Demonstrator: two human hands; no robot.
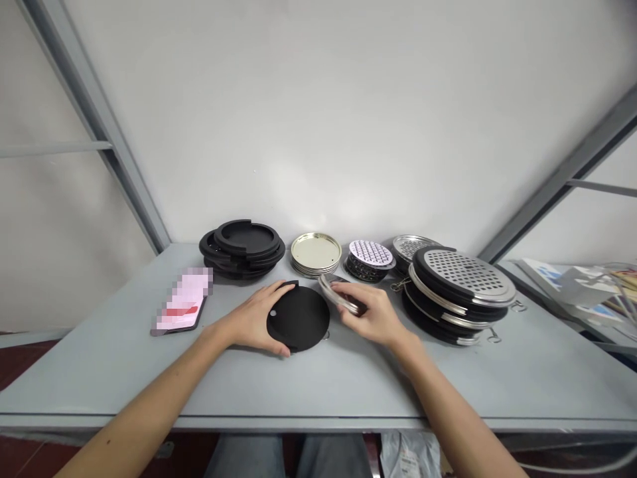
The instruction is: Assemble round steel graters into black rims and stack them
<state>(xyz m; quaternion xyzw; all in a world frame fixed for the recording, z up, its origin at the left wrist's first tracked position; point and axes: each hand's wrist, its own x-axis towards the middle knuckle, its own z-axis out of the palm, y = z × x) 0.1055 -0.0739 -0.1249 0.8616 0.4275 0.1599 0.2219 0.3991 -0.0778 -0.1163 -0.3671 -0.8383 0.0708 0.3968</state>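
My left hand [256, 318] rests on the grey table [99, 372], its fingers curled round the left edge of a flat black disc [300, 318] that lies in the middle. My right hand [371, 313] is closed on a tilted silver metal ring [338, 294] just right of the disc, lifted off the table at its far side.
Along the back stand a pile of black round frames [242, 247], a stack of gold-coloured lids [316, 253], a small stack of perforated discs [370, 259] and a stack of assembled black and perforated-metal rounds [460, 292]. A pink phone [182, 307] lies at the left. Papers [572, 282] lie at the right.
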